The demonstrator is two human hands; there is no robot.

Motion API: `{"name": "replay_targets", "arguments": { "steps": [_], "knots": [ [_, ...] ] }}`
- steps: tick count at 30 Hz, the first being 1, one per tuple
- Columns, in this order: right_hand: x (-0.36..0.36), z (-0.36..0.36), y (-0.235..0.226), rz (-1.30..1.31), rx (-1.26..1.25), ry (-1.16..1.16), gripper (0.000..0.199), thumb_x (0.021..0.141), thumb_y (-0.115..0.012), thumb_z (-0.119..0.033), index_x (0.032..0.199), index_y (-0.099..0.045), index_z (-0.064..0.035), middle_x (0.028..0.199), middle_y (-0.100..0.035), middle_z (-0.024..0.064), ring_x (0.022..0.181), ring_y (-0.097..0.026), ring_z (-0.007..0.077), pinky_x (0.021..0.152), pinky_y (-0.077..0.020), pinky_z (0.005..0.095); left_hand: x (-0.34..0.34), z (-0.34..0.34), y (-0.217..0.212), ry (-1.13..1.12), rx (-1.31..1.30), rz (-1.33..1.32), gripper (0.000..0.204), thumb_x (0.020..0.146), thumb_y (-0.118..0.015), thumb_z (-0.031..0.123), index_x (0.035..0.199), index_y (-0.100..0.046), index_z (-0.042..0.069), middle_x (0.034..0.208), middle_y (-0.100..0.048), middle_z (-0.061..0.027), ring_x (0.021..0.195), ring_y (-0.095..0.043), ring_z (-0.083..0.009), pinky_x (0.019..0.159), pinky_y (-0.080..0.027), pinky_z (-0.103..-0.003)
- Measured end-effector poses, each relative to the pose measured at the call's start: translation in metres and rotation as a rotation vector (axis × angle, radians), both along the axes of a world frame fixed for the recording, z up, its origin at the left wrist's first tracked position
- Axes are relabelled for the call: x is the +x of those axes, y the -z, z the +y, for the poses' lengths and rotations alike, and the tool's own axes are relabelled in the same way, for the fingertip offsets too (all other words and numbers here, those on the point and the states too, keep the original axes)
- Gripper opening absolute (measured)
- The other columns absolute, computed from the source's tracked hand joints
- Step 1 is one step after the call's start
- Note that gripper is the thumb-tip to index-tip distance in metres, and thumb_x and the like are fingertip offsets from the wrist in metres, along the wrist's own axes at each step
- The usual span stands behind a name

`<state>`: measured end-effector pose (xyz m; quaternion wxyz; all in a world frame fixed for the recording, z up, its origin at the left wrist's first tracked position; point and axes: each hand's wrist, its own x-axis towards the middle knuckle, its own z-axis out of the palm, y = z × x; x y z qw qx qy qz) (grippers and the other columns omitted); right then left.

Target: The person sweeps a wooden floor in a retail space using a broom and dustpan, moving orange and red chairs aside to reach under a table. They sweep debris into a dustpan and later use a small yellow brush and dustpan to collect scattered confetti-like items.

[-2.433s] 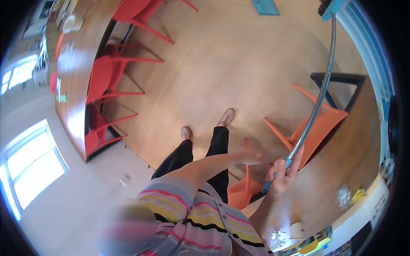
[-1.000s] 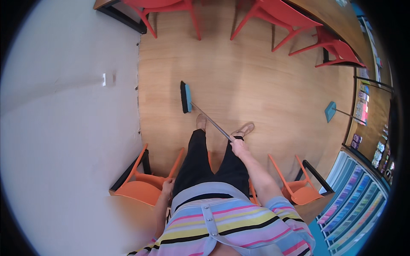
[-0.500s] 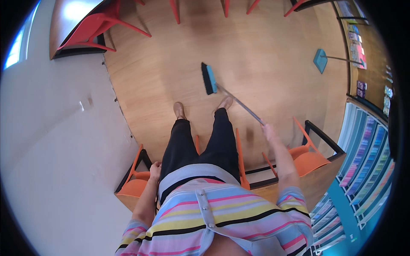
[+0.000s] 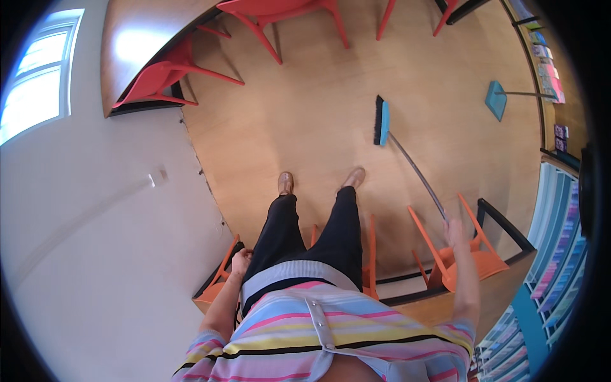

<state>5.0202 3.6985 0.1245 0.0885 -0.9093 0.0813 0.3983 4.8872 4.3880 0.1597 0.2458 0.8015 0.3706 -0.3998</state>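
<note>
My right hand (image 4: 454, 233) is closed round the upper end of the grey handle of a broom (image 4: 417, 170), out in front and to my right. The broom's blue head with black bristles (image 4: 382, 121) lies against the wooden floor, ahead of my right shoe. Beside my left thigh, my left hand (image 4: 242, 261) hangs with its fingers curled in, close to an orange chair (image 4: 213, 291). Whatever it may hold is hidden. A blue long-handled dustpan (image 4: 496, 100) stands apart on the floor at the far right, its handle reaching toward the shelves.
Red chairs (image 4: 167, 77) and a wooden table (image 4: 143, 54) stand at the far left. Orange chairs (image 4: 477, 264) are tucked at a table (image 4: 407, 312) close by me. A white wall (image 4: 95, 254) runs along the left, and shelves of coloured goods (image 4: 554, 242) line the right.
The broom head has moved to the right across the floor, and my right hand has drawn back and to the right with the handle. My left hand stays by my thigh.
</note>
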Motion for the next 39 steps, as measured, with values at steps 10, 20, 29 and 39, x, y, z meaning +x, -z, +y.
{"name": "replay_targets", "arguments": {
  "steps": [10,20,29,39],
  "knots": [
    [0.096,0.321,0.094,-0.117,0.463,0.262,0.035,0.085,-0.057,-0.025,0.121,-0.056,-0.0236,0.088,-0.062,0.0205,0.082,-0.06,0.0368,0.071,-0.0477,0.0425,0.198,0.16,0.038,-0.511,-0.03,-0.371,0.049,0.081,-0.067,0.027,0.118,-0.052,-0.002,0.099,-0.062,-0.008,0.088,-0.056,-0.0144,0.067,-0.046,-0.026],
    [0.117,0.376,0.035,-0.14,0.216,0.363,0.037,0.083,-0.059,-0.011,0.12,-0.056,-0.009,0.088,-0.063,0.0176,0.075,-0.06,0.0232,0.069,-0.0473,0.0319,0.563,0.352,0.004,-1.065,-0.56,-0.873,0.09,0.076,-0.067,0.049,0.132,-0.025,-0.006,0.13,-0.036,-0.0267,0.114,-0.047,-0.0364,0.094,-0.045,-0.045],
    [0.099,0.408,-0.053,-0.141,0.17,0.46,0.038,0.085,-0.057,-0.015,0.122,-0.053,-0.0057,0.084,-0.06,0.026,0.074,-0.063,0.0299,0.067,-0.0473,0.0359,0.625,0.422,0.07,-1.545,-0.588,-0.893,0.015,0.085,-0.046,0.003,0.096,-0.046,-0.007,0.103,-0.049,-0.0194,0.093,-0.054,-0.0352,0.073,-0.055,-0.057],
    [0.161,0.44,-0.027,-0.082,0.222,0.228,0.04,0.088,-0.052,-0.02,0.128,-0.049,-0.0202,0.076,-0.058,0.0266,0.068,-0.059,0.0391,0.062,-0.0459,0.0425,0.316,0.323,0.031,-1.585,-0.556,-0.904,0.043,0.086,-0.057,0.008,0.124,-0.043,-0.002,0.121,-0.051,-0.0133,0.112,-0.049,-0.0264,0.099,-0.04,-0.042]
  ]
}}
